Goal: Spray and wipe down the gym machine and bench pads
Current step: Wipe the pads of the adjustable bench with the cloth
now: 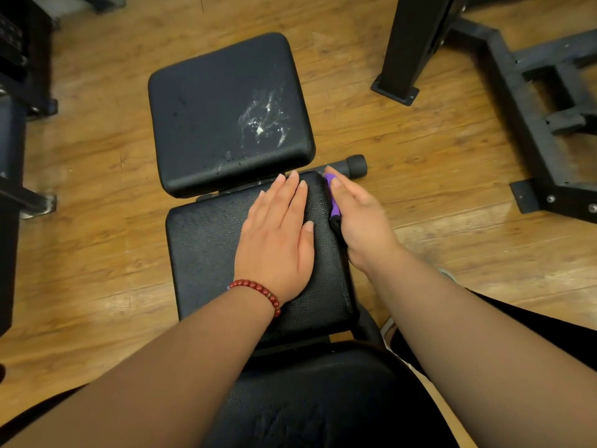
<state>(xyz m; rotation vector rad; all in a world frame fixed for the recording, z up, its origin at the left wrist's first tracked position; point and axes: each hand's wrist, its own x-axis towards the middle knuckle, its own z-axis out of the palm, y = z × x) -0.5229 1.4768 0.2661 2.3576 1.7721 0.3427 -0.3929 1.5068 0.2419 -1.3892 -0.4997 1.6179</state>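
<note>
Three black bench pads lie in a row below me. The far pad [213,118] carries white spray foam [265,121] on its right half. My left hand [277,240] rests flat, fingers together, on the middle pad [206,253], holding nothing. My right hand [358,221] presses a purple cloth [332,202] against the middle pad's right edge; most of the cloth is hidden under the palm. The near pad [307,399] sits between my arms. No spray bottle is in view.
A black handle with a rubber grip [353,164] juts out right of the gap between the pads. A black machine post [410,46] and base frame [533,101] stand at the right on the wooden floor [97,237]. More dark equipment [19,76] lines the left edge.
</note>
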